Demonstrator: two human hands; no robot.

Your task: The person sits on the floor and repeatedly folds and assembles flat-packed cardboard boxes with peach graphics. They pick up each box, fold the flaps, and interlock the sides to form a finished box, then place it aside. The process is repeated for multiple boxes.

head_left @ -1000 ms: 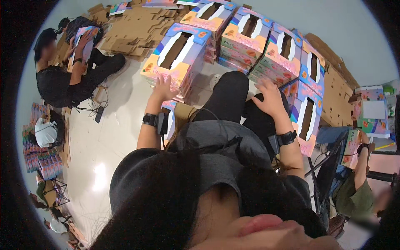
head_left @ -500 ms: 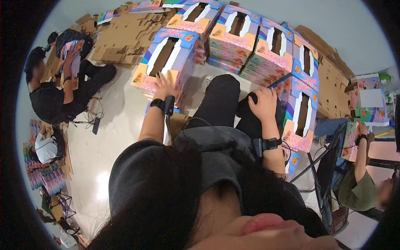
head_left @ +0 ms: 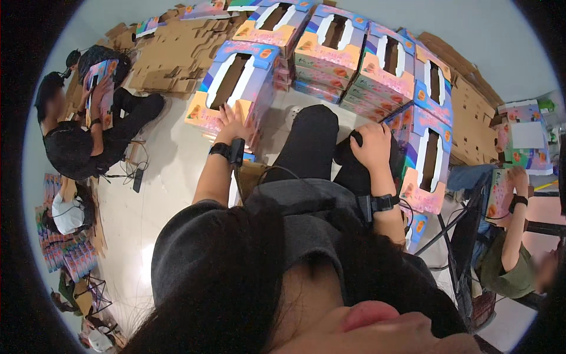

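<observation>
One splayed left hand point(head_left: 232, 125) at box point(head_left: 251, 86), right point(head_left: 372, 145) over knee point(head_left: 346, 153)

Brightly, fairly evenly lit. Glaring white on the floor point(head_left: 146, 203) just left of the grey shirt point(head_left: 312, 236), softly shadowed to its upper left. Bowed and softened far left and right of it, blacked out toward the corners.

Left hand point(head_left: 232, 125) at carton point(head_left: 250, 89), right hand point(head_left: 372, 145) on knee point(head_left: 344, 154)

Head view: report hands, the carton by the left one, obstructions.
Left hand spread at near edge of carton. Right hand on right knee. Left knee between hands.
</observation>
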